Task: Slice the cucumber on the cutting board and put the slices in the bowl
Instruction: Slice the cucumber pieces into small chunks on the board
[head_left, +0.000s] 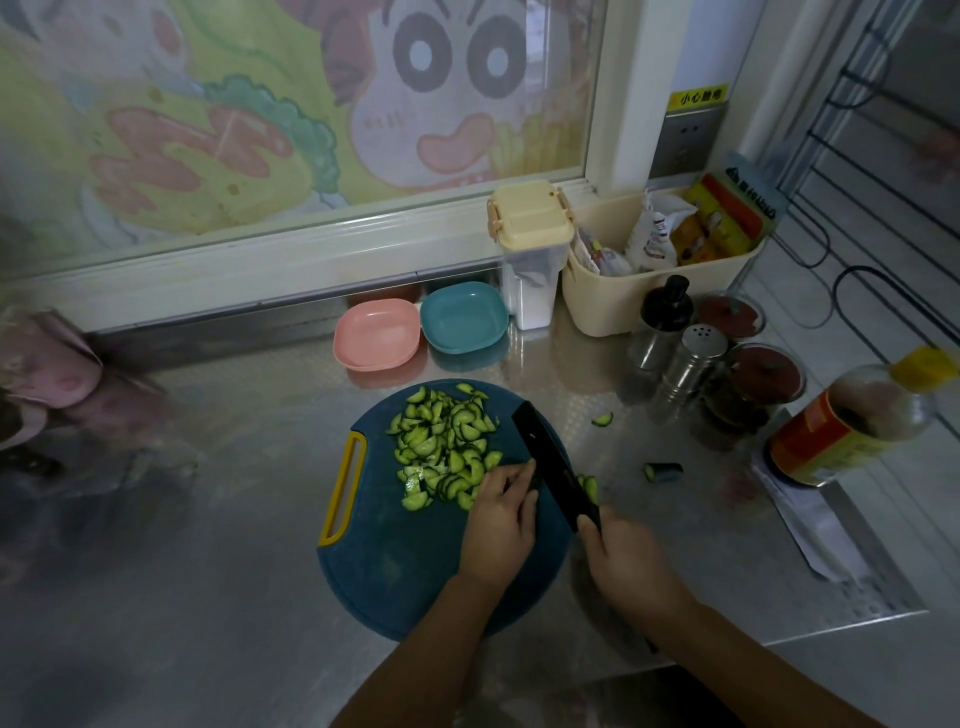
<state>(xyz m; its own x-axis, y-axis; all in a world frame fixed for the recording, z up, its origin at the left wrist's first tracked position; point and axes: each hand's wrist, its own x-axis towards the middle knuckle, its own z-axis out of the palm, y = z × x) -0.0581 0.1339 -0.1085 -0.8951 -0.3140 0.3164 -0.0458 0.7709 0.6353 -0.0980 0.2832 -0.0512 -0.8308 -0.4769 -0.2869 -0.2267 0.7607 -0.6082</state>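
A round dark-blue cutting board with a yellow handle lies on the steel counter. A heap of half-moon cucumber slices covers its upper middle. My right hand grips the handle of a black knife, whose blade lies across the board's right side. My left hand rests on the board at the lower edge of the heap, its fingertips against the blade. A few slices lie to the right of the blade. A pink bowl and a teal bowl stand behind the board.
A cucumber end piece and a stray slice lie on the counter to the right. Spice shakers, jars, an oil bottle, a lidded container and a cream basket crowd the back right. A window wall is behind.
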